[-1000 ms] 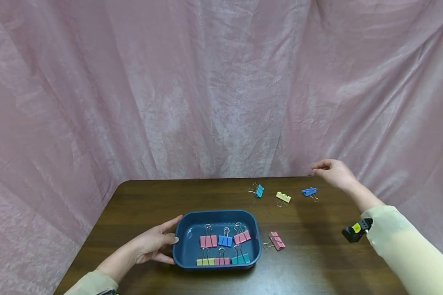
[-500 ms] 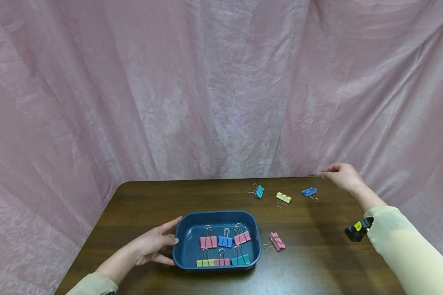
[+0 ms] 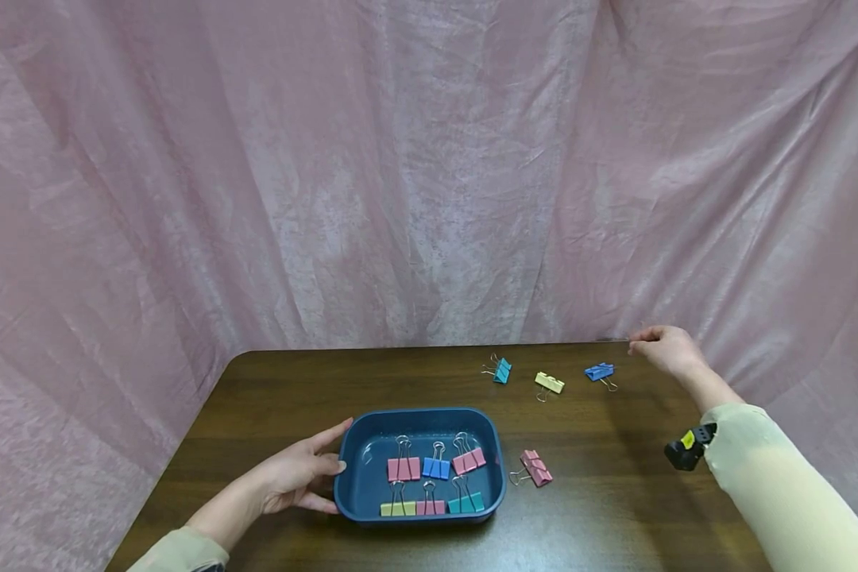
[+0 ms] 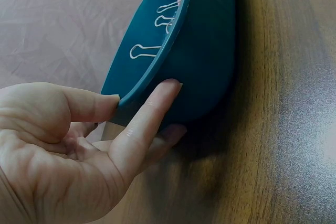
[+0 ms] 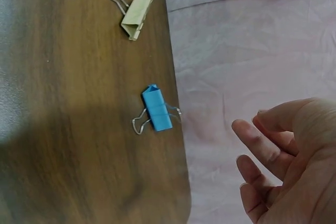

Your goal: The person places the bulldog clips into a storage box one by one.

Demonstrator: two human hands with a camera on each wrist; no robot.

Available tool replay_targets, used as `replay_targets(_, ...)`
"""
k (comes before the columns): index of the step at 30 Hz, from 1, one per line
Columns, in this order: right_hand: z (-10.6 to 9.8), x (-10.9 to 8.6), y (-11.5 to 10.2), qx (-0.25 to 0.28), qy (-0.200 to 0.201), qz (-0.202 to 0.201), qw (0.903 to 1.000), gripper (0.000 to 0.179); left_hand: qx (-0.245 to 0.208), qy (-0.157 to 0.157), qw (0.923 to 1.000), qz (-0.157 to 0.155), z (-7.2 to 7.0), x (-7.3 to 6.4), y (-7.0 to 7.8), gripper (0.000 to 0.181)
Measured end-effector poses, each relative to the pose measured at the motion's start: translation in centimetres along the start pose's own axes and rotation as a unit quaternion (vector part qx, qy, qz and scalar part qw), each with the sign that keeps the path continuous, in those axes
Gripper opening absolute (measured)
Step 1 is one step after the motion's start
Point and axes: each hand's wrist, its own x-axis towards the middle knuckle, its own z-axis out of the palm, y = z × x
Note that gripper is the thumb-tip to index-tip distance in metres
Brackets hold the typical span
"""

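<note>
My left hand (image 3: 296, 475) grips the left end of a dark blue tray (image 3: 420, 415), thumb at the rim and fingers against the outer wall (image 4: 202, 72). Two rows of binder clips lie inside, among them a pink clip (image 3: 403, 469), a blue clip (image 3: 436, 467) and a green clip (image 3: 466, 502). Over the table's far right, my right hand (image 3: 672, 352) hovers with loosely bent fingers and nothing between them. The nearest thing to it is a blue binder clip (image 5: 157, 108) lying on the table, apart from the fingertips.
A yellow binder clip (image 3: 549, 383) and a teal one (image 3: 502, 371) lie along the back of the wooden table (image 3: 314, 381). To the tray's right is a pink binder clip (image 3: 536, 468). Pink cloth (image 3: 429, 175) hangs behind the table's back edge.
My right hand has shifted rightward and come down a little. The left hand, the tray and the clips stay where they were.
</note>
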Motion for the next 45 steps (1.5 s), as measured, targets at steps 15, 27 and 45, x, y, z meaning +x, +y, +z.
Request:
replay_targets(15, 1.5, -0.1, 1.2, 0.005, -0.003, 0.030, 0.9995, 0.034, 0.002, 0.003, 1.0000, -0.004, 0.0, -0.1, 0.0, 0.078)
replay_targets(27, 2.8, -0.1, 2.1, 0.007, -0.019, 0.066, 0.9976, 0.037, -0.002, 0.000, 1.0000, -0.001, 0.1, -0.1, 0.2, 0.078)
replay_targets(45, 5.6, 0.2, 2.4, 0.041, -0.010, 0.126, 0.9911, 0.042, -0.001, 0.004, 1.0000, -0.006, 0.1, 0.0, 0.2, 0.076)
